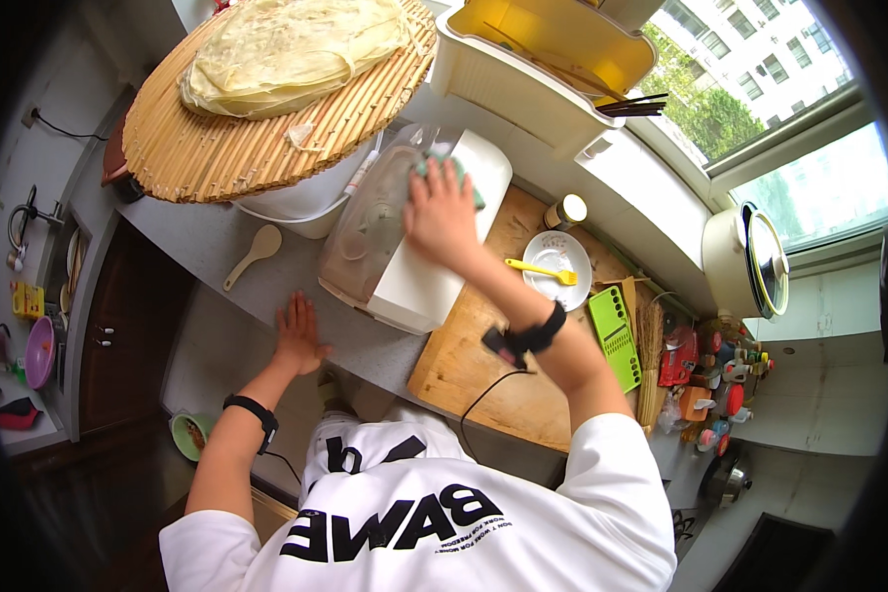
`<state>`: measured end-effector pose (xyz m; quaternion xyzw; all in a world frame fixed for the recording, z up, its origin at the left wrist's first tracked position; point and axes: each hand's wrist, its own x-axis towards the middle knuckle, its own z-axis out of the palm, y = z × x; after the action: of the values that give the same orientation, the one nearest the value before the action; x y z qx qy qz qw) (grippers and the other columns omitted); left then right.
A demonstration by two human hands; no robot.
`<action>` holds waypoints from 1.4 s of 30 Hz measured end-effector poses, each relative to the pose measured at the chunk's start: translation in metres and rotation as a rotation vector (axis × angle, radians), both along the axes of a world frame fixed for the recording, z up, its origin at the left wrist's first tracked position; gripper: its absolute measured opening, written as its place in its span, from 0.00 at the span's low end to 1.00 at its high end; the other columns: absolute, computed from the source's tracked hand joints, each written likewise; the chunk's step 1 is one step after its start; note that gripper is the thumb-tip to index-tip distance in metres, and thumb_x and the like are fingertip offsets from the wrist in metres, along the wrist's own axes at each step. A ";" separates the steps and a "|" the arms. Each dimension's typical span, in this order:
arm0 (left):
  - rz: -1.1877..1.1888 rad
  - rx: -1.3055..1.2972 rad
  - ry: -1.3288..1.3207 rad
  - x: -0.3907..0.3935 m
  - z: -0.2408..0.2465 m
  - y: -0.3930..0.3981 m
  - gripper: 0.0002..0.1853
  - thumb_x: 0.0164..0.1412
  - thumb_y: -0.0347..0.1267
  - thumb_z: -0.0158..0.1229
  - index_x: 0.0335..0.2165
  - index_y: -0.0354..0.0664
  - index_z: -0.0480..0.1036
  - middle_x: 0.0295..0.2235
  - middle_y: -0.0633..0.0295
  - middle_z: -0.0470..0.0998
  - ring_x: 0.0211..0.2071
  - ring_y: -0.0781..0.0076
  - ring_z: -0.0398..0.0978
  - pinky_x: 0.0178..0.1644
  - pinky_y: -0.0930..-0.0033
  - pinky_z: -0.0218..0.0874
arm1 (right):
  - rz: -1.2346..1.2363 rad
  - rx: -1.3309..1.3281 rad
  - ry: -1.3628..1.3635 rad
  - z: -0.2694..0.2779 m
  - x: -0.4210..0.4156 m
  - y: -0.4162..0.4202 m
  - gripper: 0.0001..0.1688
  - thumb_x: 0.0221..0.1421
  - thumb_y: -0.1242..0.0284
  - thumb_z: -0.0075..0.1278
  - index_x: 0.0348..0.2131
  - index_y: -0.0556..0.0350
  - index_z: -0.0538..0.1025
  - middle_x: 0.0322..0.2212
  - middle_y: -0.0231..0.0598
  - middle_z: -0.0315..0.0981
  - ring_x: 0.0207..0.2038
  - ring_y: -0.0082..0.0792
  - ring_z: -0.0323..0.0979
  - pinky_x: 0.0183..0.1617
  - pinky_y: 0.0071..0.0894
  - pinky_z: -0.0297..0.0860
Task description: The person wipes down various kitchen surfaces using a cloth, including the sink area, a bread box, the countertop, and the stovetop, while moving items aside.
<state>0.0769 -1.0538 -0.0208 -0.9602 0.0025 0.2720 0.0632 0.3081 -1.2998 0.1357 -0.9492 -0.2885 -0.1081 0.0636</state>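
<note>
My right hand lies over a green cloth, pressing it on top of a box with a white panel and a clear plastic cover. Parts of the cloth show beyond the fingers. My left hand rests palm down at the front edge of the grey countertop, fingers apart and holding nothing. Beyond it on the counter lies a pale rice paddle. A wooden board sits right of the box, below my right forearm.
A round slatted tray with stacked thin sheets of food overhangs a white tub. On the board are a plate with a yellow brush, a jar and a green grater. A rice cooker stands by the window.
</note>
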 end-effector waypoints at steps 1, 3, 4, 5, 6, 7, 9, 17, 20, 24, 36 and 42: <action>-0.001 -0.012 -0.022 -0.001 0.000 -0.001 0.56 0.61 0.60 0.47 0.67 0.27 0.38 0.70 0.36 0.32 0.71 0.40 0.28 0.69 0.34 0.25 | 0.028 -0.022 0.038 0.008 -0.036 0.006 0.32 0.65 0.59 0.36 0.63 0.56 0.63 0.67 0.55 0.51 0.70 0.57 0.43 0.71 0.64 0.41; -0.002 -0.033 -0.073 -0.002 0.002 -0.001 0.56 0.60 0.60 0.48 0.67 0.26 0.40 0.70 0.36 0.32 0.71 0.40 0.28 0.69 0.33 0.25 | 0.165 0.019 0.102 0.016 -0.093 0.009 0.33 0.66 0.59 0.38 0.64 0.54 0.63 0.67 0.54 0.50 0.71 0.56 0.43 0.72 0.62 0.39; 0.014 -0.060 -0.090 -0.003 0.000 0.001 0.56 0.59 0.60 0.49 0.67 0.26 0.40 0.70 0.36 0.32 0.71 0.40 0.28 0.69 0.33 0.25 | 0.206 0.064 0.134 0.024 -0.115 0.010 0.32 0.65 0.58 0.41 0.63 0.50 0.64 0.67 0.53 0.51 0.70 0.56 0.44 0.71 0.62 0.39; 0.026 -0.091 -0.107 -0.004 -0.004 0.001 0.57 0.59 0.60 0.49 0.67 0.26 0.41 0.70 0.36 0.32 0.71 0.40 0.28 0.69 0.32 0.25 | 0.226 0.080 0.129 0.026 -0.115 0.009 0.32 0.64 0.58 0.42 0.63 0.48 0.65 0.67 0.52 0.51 0.70 0.56 0.44 0.71 0.63 0.40; 0.036 -0.123 -0.119 -0.007 -0.006 0.001 0.57 0.58 0.60 0.50 0.67 0.26 0.41 0.70 0.36 0.32 0.71 0.40 0.29 0.69 0.32 0.25 | 0.242 0.096 0.130 0.027 -0.116 0.007 0.31 0.64 0.58 0.42 0.63 0.46 0.66 0.67 0.51 0.51 0.70 0.56 0.45 0.71 0.63 0.40; 0.044 -0.162 -0.140 -0.010 -0.009 0.001 0.57 0.58 0.60 0.51 0.67 0.26 0.41 0.70 0.36 0.33 0.71 0.40 0.29 0.69 0.32 0.25 | 0.264 0.112 0.132 0.028 -0.117 0.006 0.31 0.64 0.57 0.43 0.62 0.44 0.67 0.67 0.50 0.51 0.70 0.56 0.45 0.71 0.63 0.40; 0.066 -0.233 -0.184 -0.014 -0.011 0.008 0.57 0.56 0.59 0.52 0.67 0.27 0.42 0.70 0.37 0.33 0.71 0.41 0.29 0.69 0.32 0.25 | 0.247 0.144 0.105 0.025 -0.082 0.007 0.28 0.62 0.56 0.44 0.59 0.37 0.71 0.66 0.46 0.55 0.69 0.52 0.48 0.70 0.62 0.42; 0.064 -0.272 -0.233 -0.011 -0.019 0.008 0.56 0.56 0.59 0.53 0.68 0.30 0.42 0.70 0.40 0.33 0.72 0.44 0.29 0.69 0.32 0.21 | -0.261 -0.186 0.288 0.023 0.128 0.019 0.31 0.63 0.50 0.34 0.59 0.34 0.70 0.64 0.49 0.57 0.65 0.57 0.54 0.67 0.73 0.42; 0.037 -0.317 -0.327 -0.016 -0.033 0.010 0.56 0.58 0.62 0.46 0.67 0.28 0.43 0.70 0.37 0.34 0.71 0.41 0.28 0.68 0.30 0.22 | -0.179 -0.283 0.234 0.011 0.094 0.045 0.28 0.62 0.54 0.37 0.59 0.34 0.70 0.65 0.46 0.55 0.68 0.57 0.48 0.68 0.74 0.38; 0.034 -0.305 -0.347 -0.019 -0.039 0.015 0.56 0.58 0.64 0.42 0.66 0.26 0.45 0.69 0.36 0.34 0.71 0.40 0.29 0.68 0.28 0.23 | 0.182 -0.239 0.222 0.015 -0.035 0.073 0.28 0.64 0.54 0.41 0.61 0.32 0.67 0.67 0.38 0.53 0.71 0.55 0.42 0.69 0.72 0.37; 0.104 -0.505 -0.332 -0.017 -0.029 0.008 0.54 0.56 0.56 0.56 0.67 0.32 0.45 0.71 0.43 0.34 0.72 0.47 0.27 0.70 0.32 0.18 | 0.382 0.048 -0.213 0.004 0.161 0.016 0.23 0.59 0.58 0.49 0.49 0.49 0.78 0.45 0.45 0.76 0.49 0.50 0.72 0.53 0.50 0.67; 0.132 -0.475 -0.395 -0.022 -0.036 0.017 0.55 0.55 0.55 0.57 0.67 0.32 0.45 0.71 0.44 0.34 0.72 0.49 0.27 0.70 0.34 0.18 | -0.121 -0.619 0.343 0.035 0.119 0.117 0.21 0.60 0.59 0.47 0.47 0.48 0.78 0.49 0.45 0.73 0.56 0.50 0.66 0.61 0.56 0.60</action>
<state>0.0553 -1.0365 -0.0563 -0.9805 -0.0089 0.0754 -0.1812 0.4267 -1.1825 0.1708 -0.9432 -0.2360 0.1417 -0.1861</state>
